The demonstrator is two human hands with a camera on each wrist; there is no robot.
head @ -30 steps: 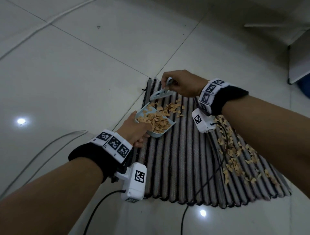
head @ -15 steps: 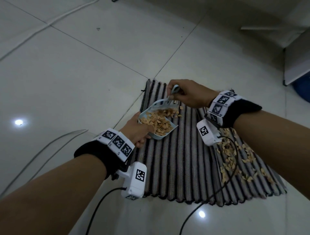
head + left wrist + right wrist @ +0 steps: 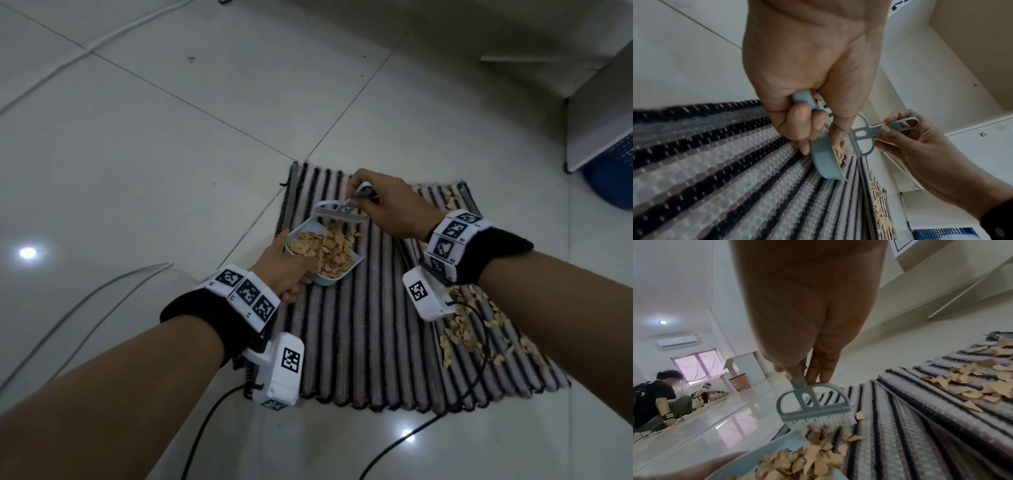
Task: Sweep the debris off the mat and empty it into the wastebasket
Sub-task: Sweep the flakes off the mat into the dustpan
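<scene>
A striped mat [image 3: 370, 329] lies on the tiled floor. My left hand [image 3: 284, 270] grips the handle of a small light-blue dustpan [image 3: 329, 279] heaped with tan paper scraps [image 3: 322, 250]; the pan [image 3: 825, 160] rests on the mat's left part. My right hand [image 3: 383, 209] pinches the handle of a small blue brush [image 3: 339, 214], whose bristles [image 3: 818, 419] sit at the pan's far lip among scraps. More tan debris [image 3: 472, 332] lies along the mat's right side, partly under my right forearm. A blue wastebasket [image 3: 613, 178] shows at the right edge.
A white cabinet [image 3: 596, 113] stands over the wastebasket at the far right. Cables [image 3: 85, 305] run across the floor to the left and near the mat's front edge. In the right wrist view an orange basket [image 3: 739, 382] and a seated person [image 3: 655, 400] are far off.
The brush has drawn the loose scraps from the mat into the dustpan, and the right hand has come closer to the pan. The left hand keeps the pan in place.
</scene>
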